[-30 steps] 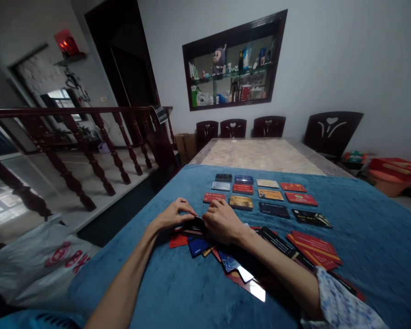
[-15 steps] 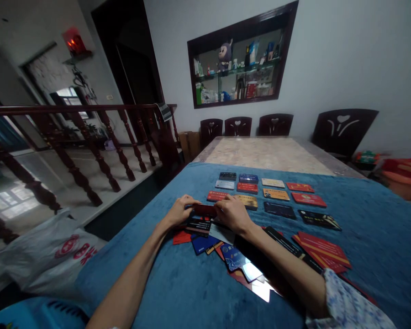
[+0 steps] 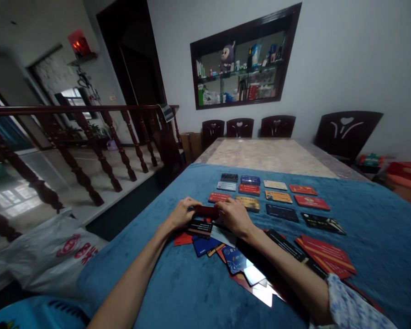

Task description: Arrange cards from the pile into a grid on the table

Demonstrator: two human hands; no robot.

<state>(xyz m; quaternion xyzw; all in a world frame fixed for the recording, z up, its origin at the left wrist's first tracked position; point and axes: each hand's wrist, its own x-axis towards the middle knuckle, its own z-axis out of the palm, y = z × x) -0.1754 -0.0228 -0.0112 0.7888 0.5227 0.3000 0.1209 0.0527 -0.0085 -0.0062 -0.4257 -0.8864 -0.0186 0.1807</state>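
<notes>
My left hand (image 3: 182, 213) and my right hand (image 3: 233, 215) pinch the two ends of a dark red card (image 3: 205, 211), holding it just above a blue cloth (image 3: 370, 228). Beneath the hands lies a loose heap of cards (image 3: 222, 246), black, blue, red and shiny. Beyond the hands, several cards lie face up in neat rows (image 3: 274, 196) on the cloth. A fan of red cards (image 3: 325, 256) lies to the right of my right forearm.
The blue cloth covers the near half of a long table (image 3: 270, 155) with dark chairs (image 3: 274, 126) at its far end and right. A wooden railing (image 3: 89, 137) runs on the left. A white plastic bag (image 3: 51, 256) sits at the lower left.
Both hands lifted a dark red card from the heap and moved it slightly away from me, toward the rows. In the last half second they stay almost still.
</notes>
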